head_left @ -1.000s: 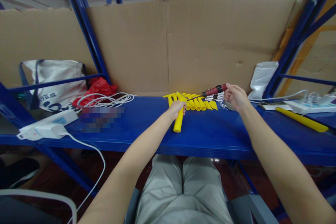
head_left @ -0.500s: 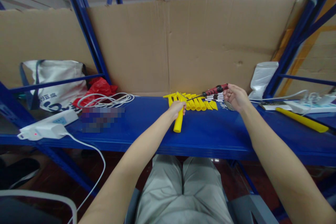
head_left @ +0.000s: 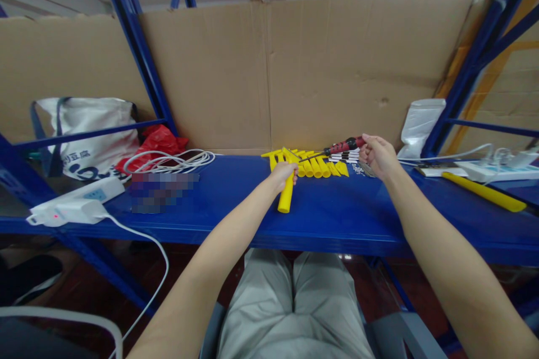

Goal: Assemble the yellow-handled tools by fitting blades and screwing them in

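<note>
My left hand [head_left: 284,175] is closed around a yellow tubular handle [head_left: 285,199], whose round end points toward me. Its upper end rises just beyond my fingers. In my right hand [head_left: 376,155] I grip the rear of a screwdriver [head_left: 343,146] with a dark red and black handle. The screwdriver's thin shaft runs left, its tip close to the top of the yellow handle by my left hand; contact there is too small to make out. Behind my hands, several similar yellow pieces [head_left: 314,166] lie in a row on the blue shelf [head_left: 236,202].
White-wrapped slim items [head_left: 347,156] lie behind the screwdriver. A yellow strip [head_left: 484,191] and a white power strip [head_left: 501,171] are at the right. To the left are a coiled white cable [head_left: 181,160], a red bag [head_left: 158,143], a cloth bag [head_left: 92,134] and another power strip [head_left: 80,202].
The screwdriver handle and my right hand have shifted very slightly left. My left hand keeps its hold on the yellow handle in nearly the same place.
</note>
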Demonstrator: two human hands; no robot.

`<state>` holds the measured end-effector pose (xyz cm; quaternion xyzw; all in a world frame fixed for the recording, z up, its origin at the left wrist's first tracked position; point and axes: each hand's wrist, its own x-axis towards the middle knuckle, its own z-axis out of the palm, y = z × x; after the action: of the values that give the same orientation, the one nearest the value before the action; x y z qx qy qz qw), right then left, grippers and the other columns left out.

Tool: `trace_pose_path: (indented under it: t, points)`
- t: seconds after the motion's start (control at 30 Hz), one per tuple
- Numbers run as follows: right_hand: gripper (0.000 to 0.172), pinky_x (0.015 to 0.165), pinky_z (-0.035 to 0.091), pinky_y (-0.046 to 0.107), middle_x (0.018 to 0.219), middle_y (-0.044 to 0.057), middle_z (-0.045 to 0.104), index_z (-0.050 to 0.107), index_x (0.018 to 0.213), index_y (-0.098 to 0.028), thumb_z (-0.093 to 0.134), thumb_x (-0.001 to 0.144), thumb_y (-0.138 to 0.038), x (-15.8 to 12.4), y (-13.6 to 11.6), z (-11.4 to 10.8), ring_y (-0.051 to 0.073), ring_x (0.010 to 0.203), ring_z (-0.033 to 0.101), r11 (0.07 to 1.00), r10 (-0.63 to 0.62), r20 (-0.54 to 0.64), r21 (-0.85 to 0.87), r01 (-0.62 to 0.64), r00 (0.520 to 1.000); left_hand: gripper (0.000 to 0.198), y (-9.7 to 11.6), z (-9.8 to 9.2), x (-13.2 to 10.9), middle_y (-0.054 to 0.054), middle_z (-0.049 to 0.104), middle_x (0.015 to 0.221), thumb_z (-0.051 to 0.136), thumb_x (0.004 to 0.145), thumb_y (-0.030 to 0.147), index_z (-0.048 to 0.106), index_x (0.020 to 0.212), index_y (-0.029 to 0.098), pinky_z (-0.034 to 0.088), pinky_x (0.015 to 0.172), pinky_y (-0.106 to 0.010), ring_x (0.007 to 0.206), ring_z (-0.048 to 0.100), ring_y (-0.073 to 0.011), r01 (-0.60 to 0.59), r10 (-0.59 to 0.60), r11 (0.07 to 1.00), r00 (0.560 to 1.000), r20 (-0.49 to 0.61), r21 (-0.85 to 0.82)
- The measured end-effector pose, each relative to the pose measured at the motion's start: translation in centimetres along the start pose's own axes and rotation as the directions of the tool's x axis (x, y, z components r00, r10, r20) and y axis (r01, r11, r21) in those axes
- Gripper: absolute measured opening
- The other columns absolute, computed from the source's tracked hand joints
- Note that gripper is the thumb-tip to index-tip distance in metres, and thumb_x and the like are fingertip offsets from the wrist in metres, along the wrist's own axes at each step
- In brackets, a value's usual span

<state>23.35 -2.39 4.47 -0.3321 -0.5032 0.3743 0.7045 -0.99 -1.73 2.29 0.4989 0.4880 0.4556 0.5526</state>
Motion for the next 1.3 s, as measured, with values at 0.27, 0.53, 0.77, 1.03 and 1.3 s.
trace_pose_path:
  t: [0.27,0.53,0.77,1.03,1.3]
  points:
    - [0.038,0.030,0.022,0.017,0.039,-0.009,0.040,0.046,0.068,-0.022,0.079,0.063,-0.042,-0.23,-0.07,0.04,0.004,0.031,0.031,0.997,0.029,-0.046,-0.066,-0.032,0.999,0.023,0.04,0.09,-0.12,0.008,0.041,0.042,0.049,0.077,0.002,0.039,0.065,0.019,0.028,0.037,-0.018,0.030,0.034,-0.0045,-0.003,0.003,1.000,1.000,-0.008,-0.010]
    - [0.036,0.035,0.033,0.018,0.048,-0.004,0.053,0.053,0.072,-0.020,0.079,0.064,-0.043,-0.02,-0.10,-0.13,0.007,0.037,0.043,0.998,0.027,-0.014,-0.058,-0.028,1.000,0.023,0.13,0.05,-0.18,0.008,0.040,0.040,0.045,0.078,0.002,0.039,0.066,0.020,0.028,0.038,-0.018,0.031,0.034,-0.0050,-0.005,0.005,1.000,1.000,0.011,0.001]
    - [0.036,0.039,0.039,0.019,0.051,-0.004,0.055,0.056,0.074,-0.020,0.082,0.061,-0.042,-0.08,-0.02,-0.15,0.007,0.041,0.047,0.998,-0.036,0.067,-0.044,0.039,0.997,0.020,-0.03,-0.03,0.07,0.008,0.040,0.042,0.048,0.074,0.001,0.042,0.069,0.019,0.028,0.038,-0.019,0.032,0.035,-0.0055,-0.010,0.010,1.000,1.000,-0.002,-0.008]
    - [0.044,0.035,0.035,0.018,0.046,-0.007,0.049,0.048,0.069,-0.021,0.082,0.060,-0.047,-0.07,0.17,-0.15,0.006,0.037,0.042,0.997,-0.066,0.030,-0.043,0.067,0.997,0.018,-0.02,0.02,0.01,0.009,0.040,0.041,0.050,0.075,0.004,0.042,0.070,0.019,0.028,0.038,-0.018,0.031,0.034,-0.0048,-0.002,0.002,1.000,1.000,-0.002,-0.005]
    - [0.044,0.035,0.035,0.019,0.046,-0.008,0.047,0.043,0.068,-0.022,0.081,0.062,-0.045,0.38,0.55,-0.38,0.007,0.036,0.043,0.998,-0.009,0.002,-0.062,0.009,1.000,0.018,0.10,0.13,-0.16,0.008,0.040,0.041,0.047,0.074,0.001,0.043,0.069,0.019,0.028,0.036,-0.019,0.031,0.034,-0.0054,-0.004,0.004,1.000,1.000,0.006,0.006]
